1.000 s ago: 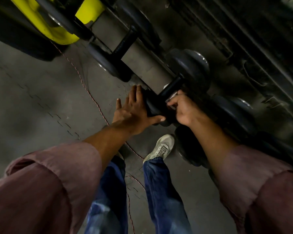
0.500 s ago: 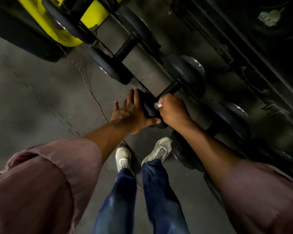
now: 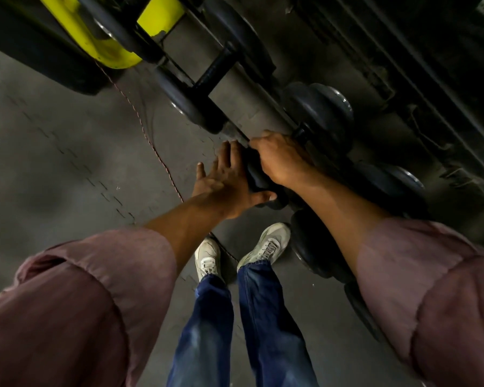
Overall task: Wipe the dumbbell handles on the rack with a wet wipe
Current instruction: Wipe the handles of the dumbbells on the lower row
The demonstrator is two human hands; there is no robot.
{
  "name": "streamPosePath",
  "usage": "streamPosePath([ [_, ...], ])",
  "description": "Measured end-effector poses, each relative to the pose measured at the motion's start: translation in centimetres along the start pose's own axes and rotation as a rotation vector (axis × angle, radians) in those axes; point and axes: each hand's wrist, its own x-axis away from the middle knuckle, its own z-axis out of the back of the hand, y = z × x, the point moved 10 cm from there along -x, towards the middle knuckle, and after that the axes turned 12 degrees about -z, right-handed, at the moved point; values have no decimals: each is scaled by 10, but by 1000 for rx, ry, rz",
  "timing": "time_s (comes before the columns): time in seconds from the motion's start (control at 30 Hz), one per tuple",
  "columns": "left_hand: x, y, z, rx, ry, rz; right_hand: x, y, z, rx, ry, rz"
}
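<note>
A black dumbbell lies across the grey rack rail (image 3: 243, 99), its far head (image 3: 319, 113) behind the rail and its near head (image 3: 256, 177) in front. My right hand (image 3: 280, 160) curls over its handle, of which only a short stub (image 3: 301, 132) shows. The wet wipe is hidden under those fingers. My left hand (image 3: 224, 185) lies flat with straight fingers against the near head, thumb under it.
Another dumbbell with a bare handle (image 3: 215, 69) sits to the left, beside a yellow weight (image 3: 104, 48). More dumbbells (image 3: 397, 182) follow to the right. A red cord (image 3: 148, 138) runs over the grey floor. My white shoes (image 3: 266, 244) stand close to the rack.
My right hand has slid along the handle toward the near head and closed over it, so the white wipe no longer shows. My left hand stays pressed on the head.
</note>
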Motion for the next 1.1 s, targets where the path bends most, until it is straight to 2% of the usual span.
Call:
streamPosePath([
  [0.07,-2,-1,-1,7,6,-2,0,0,-5,75,-79,21],
  [0.27,-1,-1,0,-7,3,0,1,-5,2,503,-140,10],
  [0.43,-2,-1,0,-29,-6,-21,-7,-1,4,522,-134,-90],
  [0.53,-2,-1,-1,-44,-14,-27,-3,-1,1,379,-112,-15],
  [0.6,-1,-1,-2,-51,-16,-32,1,3,6,200,-59,37],
  [0.73,-1,-2,-3,-43,-3,-47,17,28,7,-193,-25,10],
  [0.83,-3,-5,-7,-43,-6,-45,37,41,-4,-339,0,-23],
  [1.0,-3,-6,-7,-33,-10,-23,45,75,-43,-583,-49,-331],
  [1.1,-3,-6,-6,-29,-2,-24,45,99,-66,-828,-30,-630],
])
